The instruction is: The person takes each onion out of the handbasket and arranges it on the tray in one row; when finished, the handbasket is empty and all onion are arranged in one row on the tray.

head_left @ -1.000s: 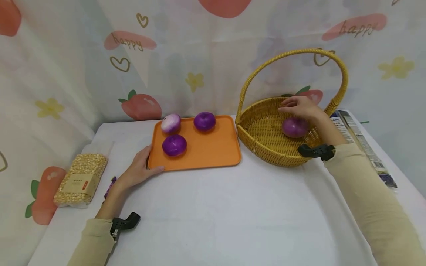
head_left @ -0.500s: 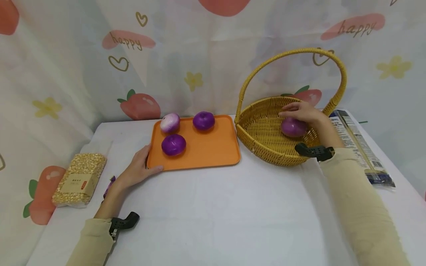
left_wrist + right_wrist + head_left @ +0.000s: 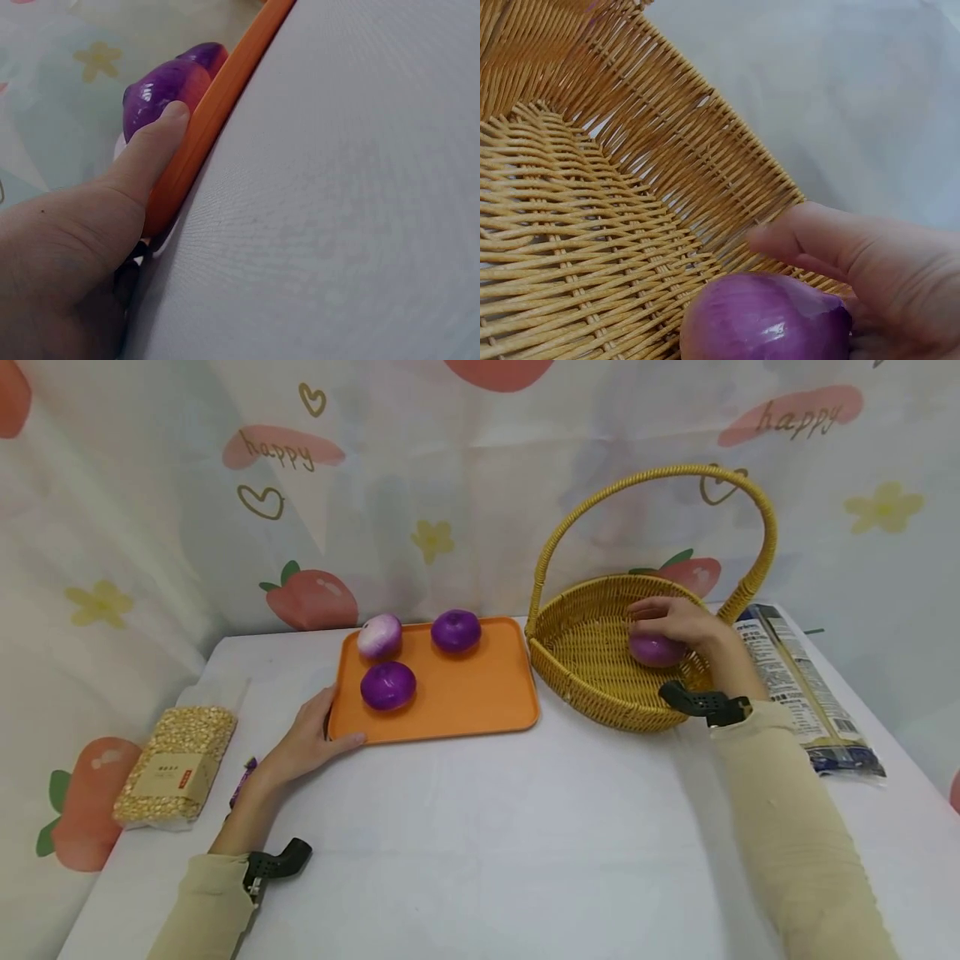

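My left hand (image 3: 311, 742) holds the near left corner of an orange tray (image 3: 476, 693). In the left wrist view its thumb lies along the tray's front rim; the other fingers are mostly hidden. Three onions rest on the tray: a pale purple-white one (image 3: 380, 637), a dark purple one (image 3: 456, 631) at the back and another dark purple one (image 3: 388, 686) nearer the front. Inside the wicker basket (image 3: 577, 687) lies a purple onion (image 3: 761, 322). My right hand (image 3: 682, 621) reaches over it, thumb and fingers extended, overlapping its top in the head view.
The basket's tall handle (image 3: 660, 477) arches over the right hand. A bag of yellow grains (image 3: 176, 768) and a small purple wrapper (image 3: 243, 779) lie at left. A flat printed packet (image 3: 810, 693) lies right of the basket, and a patterned curtain (image 3: 435, 460) hangs behind.
My right hand has come down from above the onion in the basket to close around its top. The left hand stays at the tray; the head view has shifted slightly.
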Demonstrator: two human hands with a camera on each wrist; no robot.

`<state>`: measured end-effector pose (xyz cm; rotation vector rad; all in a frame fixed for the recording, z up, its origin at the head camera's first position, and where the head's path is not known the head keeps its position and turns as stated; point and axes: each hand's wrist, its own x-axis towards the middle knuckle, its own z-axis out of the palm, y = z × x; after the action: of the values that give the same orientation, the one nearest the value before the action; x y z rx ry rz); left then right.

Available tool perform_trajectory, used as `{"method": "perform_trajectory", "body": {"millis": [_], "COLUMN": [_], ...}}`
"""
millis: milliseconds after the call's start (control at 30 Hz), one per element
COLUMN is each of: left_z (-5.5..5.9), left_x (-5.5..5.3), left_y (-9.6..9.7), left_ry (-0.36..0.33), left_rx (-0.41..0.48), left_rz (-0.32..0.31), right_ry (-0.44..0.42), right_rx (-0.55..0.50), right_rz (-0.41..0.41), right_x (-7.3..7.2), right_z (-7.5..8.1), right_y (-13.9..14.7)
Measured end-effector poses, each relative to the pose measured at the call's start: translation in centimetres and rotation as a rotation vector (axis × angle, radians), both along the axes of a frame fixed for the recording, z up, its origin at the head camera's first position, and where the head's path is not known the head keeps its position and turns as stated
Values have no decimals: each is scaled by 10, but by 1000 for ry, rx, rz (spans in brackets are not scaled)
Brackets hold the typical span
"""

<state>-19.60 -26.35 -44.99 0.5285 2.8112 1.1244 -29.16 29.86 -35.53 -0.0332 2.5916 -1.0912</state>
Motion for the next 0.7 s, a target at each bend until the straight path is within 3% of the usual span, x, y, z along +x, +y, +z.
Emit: {"method": "perform_trajectory", "body": {"millis": [267,433,700], "left_z": [2,2,2], "left_x": [0,0,0], "left_y": [1,0,1], "left_ry": [-11,-11,-26], "left_rx": [-10,-15,-16], "left_rz": [9,8,18], "right_ry": [21,1,45], "right_rx": [28,90,175], "right_rz": [115,152,210], "right_x": [-1,-1,-1], "right_z": [-6,-8,-9], "right_y": [4,2,1]}}
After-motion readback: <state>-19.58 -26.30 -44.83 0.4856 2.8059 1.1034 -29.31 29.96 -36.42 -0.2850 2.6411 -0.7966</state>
